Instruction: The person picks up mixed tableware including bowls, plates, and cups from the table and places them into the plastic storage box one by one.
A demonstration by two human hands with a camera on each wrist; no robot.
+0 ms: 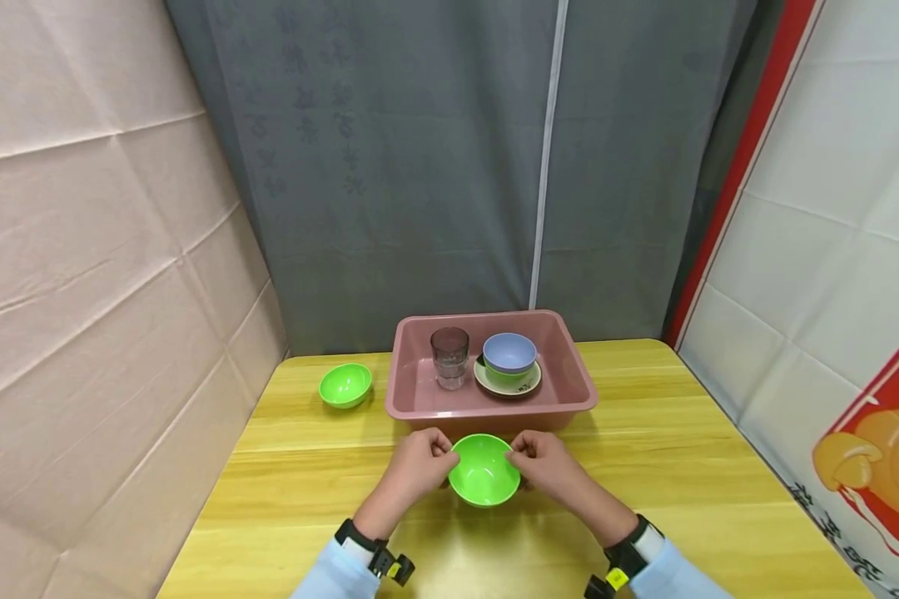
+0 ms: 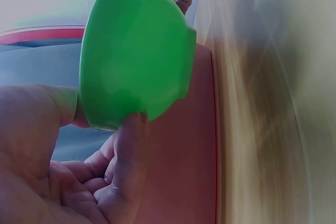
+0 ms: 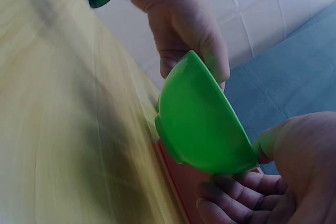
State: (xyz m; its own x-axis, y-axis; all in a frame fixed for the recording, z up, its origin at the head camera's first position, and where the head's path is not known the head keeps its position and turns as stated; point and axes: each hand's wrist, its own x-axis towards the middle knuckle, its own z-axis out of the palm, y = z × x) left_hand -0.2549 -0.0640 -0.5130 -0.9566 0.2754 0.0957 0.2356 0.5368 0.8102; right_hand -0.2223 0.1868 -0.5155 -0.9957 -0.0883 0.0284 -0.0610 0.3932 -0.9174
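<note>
A bright green bowl is held above the wooden table in front of the pink basin. My left hand pinches its left rim between thumb and fingers; in the left wrist view the bowl shows its outer side and foot ring. On the opposite rim, my right hand pinches with the thumb at the edge and fingers beneath, as the right wrist view of the right hand shows. The bowl's shadow falls on the table below it.
Behind the hands stands the pink basin. Inside are stacked glasses, and a blue bowl on a green bowl over a patterned plate. Another green bowl sits left of the basin on the table.
</note>
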